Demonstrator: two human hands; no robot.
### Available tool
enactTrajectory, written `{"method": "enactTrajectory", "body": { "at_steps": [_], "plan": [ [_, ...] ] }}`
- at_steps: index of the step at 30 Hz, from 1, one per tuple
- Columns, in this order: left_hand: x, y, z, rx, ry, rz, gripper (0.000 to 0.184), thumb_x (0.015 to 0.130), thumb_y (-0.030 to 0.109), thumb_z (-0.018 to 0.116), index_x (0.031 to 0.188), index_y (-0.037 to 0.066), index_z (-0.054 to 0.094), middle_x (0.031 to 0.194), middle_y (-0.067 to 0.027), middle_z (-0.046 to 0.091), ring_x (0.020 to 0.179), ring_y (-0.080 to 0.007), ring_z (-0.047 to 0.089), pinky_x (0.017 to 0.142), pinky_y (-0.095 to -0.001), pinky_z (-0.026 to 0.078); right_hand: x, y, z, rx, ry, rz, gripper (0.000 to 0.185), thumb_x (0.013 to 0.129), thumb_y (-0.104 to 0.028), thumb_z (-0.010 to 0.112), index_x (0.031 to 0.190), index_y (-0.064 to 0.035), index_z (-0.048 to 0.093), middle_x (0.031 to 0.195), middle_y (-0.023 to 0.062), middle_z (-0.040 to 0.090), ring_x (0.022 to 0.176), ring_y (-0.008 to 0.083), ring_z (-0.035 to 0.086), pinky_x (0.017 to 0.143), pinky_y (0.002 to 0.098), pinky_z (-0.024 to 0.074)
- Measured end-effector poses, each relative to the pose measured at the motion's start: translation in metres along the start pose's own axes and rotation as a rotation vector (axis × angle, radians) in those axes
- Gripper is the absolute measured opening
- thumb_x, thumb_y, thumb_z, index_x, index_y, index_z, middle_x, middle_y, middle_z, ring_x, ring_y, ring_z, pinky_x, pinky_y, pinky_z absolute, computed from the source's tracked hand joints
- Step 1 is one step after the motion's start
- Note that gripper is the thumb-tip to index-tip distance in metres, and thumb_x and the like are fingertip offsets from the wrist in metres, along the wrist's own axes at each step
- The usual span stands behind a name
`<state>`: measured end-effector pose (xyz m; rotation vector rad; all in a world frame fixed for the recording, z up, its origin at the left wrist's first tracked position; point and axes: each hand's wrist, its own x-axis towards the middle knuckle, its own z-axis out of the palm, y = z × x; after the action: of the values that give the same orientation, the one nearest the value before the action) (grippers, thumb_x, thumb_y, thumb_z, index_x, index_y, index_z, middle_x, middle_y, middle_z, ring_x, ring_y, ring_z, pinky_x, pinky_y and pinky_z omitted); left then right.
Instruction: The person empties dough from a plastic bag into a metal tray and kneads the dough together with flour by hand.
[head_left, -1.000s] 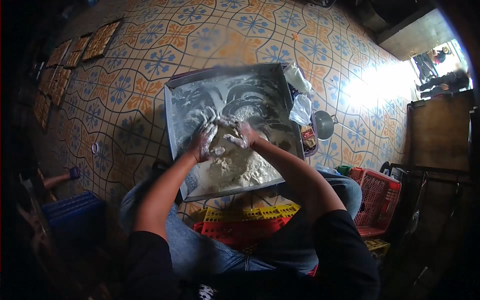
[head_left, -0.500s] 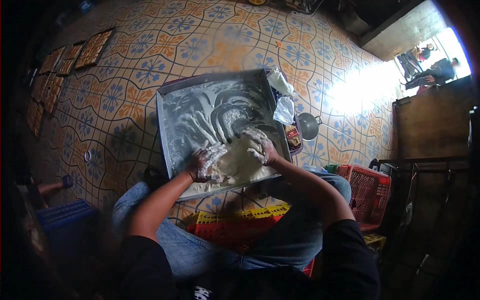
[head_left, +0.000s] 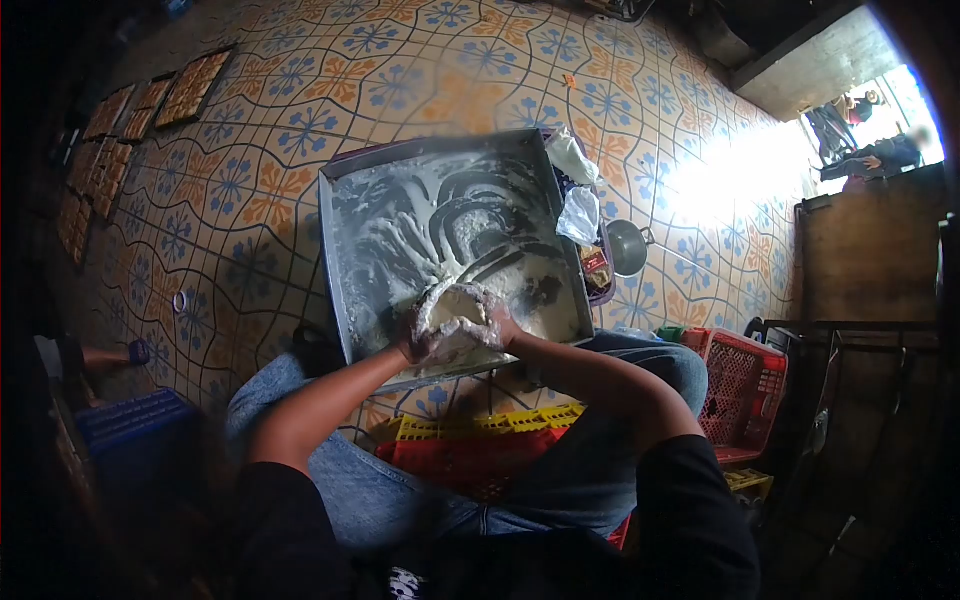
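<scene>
A large square metal tray (head_left: 324,240) stands before my knees, its floor smeared with white, wet dough. Near its front edge my left hand (head_left: 424,328) and my right hand (head_left: 492,318) press in from both sides on a lump of pale dough (head_left: 455,312). Both are coated with sticky white paste, and their fingers curl round the lump. Swirled finger tracks run across the film behind them. Part of the lump is hidden by the fingers.
Plastic bags (head_left: 579,216) and a small packet (head_left: 594,264) lie in a purple crate at the tray's right; a metal pan (head_left: 628,248) is beyond. A red crate (head_left: 738,390) stands right. Filled trays (head_left: 194,86) lie far left. A person (head_left: 888,150) is at the bright doorway.
My hands have come together toward the tray's front middle, the right one moving left and nearer. Dough that lay spread under them is now gathered between them.
</scene>
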<state>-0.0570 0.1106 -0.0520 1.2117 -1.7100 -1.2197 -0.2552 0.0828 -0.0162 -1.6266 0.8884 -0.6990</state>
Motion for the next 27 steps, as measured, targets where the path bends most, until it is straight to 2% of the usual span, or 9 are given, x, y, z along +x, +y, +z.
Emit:
{"method": "enactTrajectory", "body": {
  "at_steps": [5,6,9,13,17,21,22,25,27],
  "plan": [
    [0.004,0.035,0.012,-0.002,0.178,-0.244,0.044,0.089,0.034,0.046,0.117,0.0,0.051,0.116,-0.0171,0.055,0.111,-0.0283,0.05,0.097,-0.0372,0.034,-0.003,-0.004,0.025,0.012,0.168,0.25,0.042,0.086,-0.031,0.052,0.116,-0.0007,0.051,0.113,0.0159,0.057,0.105,0.0236,0.053,0.09,0.0344,0.0402],
    [0.005,0.034,0.012,0.0,0.098,-0.323,0.046,0.093,0.032,0.037,0.124,0.0,0.046,0.126,-0.0188,0.048,0.12,-0.0277,0.042,0.102,-0.0352,0.029,-0.001,-0.006,0.029,0.066,0.222,0.142,0.039,0.089,-0.032,0.047,0.115,-0.0028,0.054,0.103,0.0117,0.06,0.093,0.0213,0.055,0.082,0.0338,0.0433],
    [0.002,0.041,0.0,0.058,-0.13,-0.415,0.051,0.096,0.034,0.027,0.132,0.0,0.036,0.136,-0.0182,0.038,0.128,-0.028,0.033,0.106,-0.0341,0.024,0.013,-0.009,0.012,0.237,0.011,0.632,0.037,0.09,-0.03,0.046,0.109,-0.001,0.057,0.096,0.0118,0.061,0.083,0.0209,0.057,0.073,0.0346,0.0453],
    [0.014,0.064,-0.026,0.218,-0.431,-0.533,0.057,0.096,0.039,0.013,0.136,0.001,0.028,0.143,-0.0175,0.027,0.132,-0.0288,0.026,0.108,-0.0336,0.017,0.026,0.018,0.0,0.228,-0.143,0.575,0.033,0.09,-0.032,0.047,0.091,-0.0027,0.062,0.079,0.007,0.061,0.07,0.0147,0.053,0.063,0.0347,0.0427],
    [0.017,0.077,-0.045,0.508,-0.604,-0.425,0.052,0.097,0.036,0.02,0.132,0.0,0.034,0.138,-0.0193,0.035,0.126,-0.0299,0.034,0.105,-0.0353,0.024,0.027,-0.042,-0.008,0.158,-0.167,0.452,0.03,0.09,-0.028,0.047,0.089,-0.0022,0.063,0.08,0.0071,0.062,0.069,0.0147,0.053,0.062,0.036,0.0422],
    [0.005,0.14,-0.053,-0.024,-0.198,-0.581,0.045,0.096,0.029,0.026,0.123,-0.002,0.045,0.124,-0.0208,0.049,0.107,-0.0274,0.05,0.095,-0.0373,0.034,0.027,-0.063,-0.001,-0.034,-0.268,0.187,0.028,0.089,-0.024,0.049,0.101,-0.0028,0.063,0.09,0.0112,0.064,0.08,0.0174,0.056,0.072,0.0336,0.0444],
    [0.004,0.114,-0.054,-0.004,-0.162,-0.598,0.046,0.094,0.032,0.03,0.12,-0.002,0.048,0.115,-0.0168,0.056,0.104,-0.0251,0.05,0.094,-0.0354,0.035,0.02,-0.099,-0.004,0.086,-0.325,0.353,0.027,0.088,-0.02,0.049,0.107,-0.0047,0.061,0.094,0.0114,0.064,0.084,0.0172,0.056,0.076,0.0335,0.044],
    [-0.005,0.08,-0.062,0.056,-0.268,-0.397,0.049,0.093,0.038,0.033,0.115,-0.002,0.052,0.111,-0.0141,0.057,0.1,-0.0251,0.051,0.092,-0.035,0.036,0.014,-0.092,-0.002,-0.019,-0.496,0.131,0.028,0.087,-0.018,0.05,0.109,-0.0051,0.06,0.095,0.0111,0.064,0.084,0.0173,0.056,0.075,0.034,0.0441],
    [-0.009,0.105,-0.06,-0.233,-0.15,-0.738,0.051,0.092,0.039,0.034,0.112,-0.004,0.052,0.112,-0.0168,0.057,0.099,-0.0254,0.053,0.09,-0.0361,0.038,0.013,-0.093,0.0,-0.067,-0.497,0.252,0.027,0.085,-0.018,0.052,0.108,-0.0047,0.059,0.096,0.0138,0.063,0.084,0.0201,0.057,0.075,0.0358,0.0444]
  ]
}}
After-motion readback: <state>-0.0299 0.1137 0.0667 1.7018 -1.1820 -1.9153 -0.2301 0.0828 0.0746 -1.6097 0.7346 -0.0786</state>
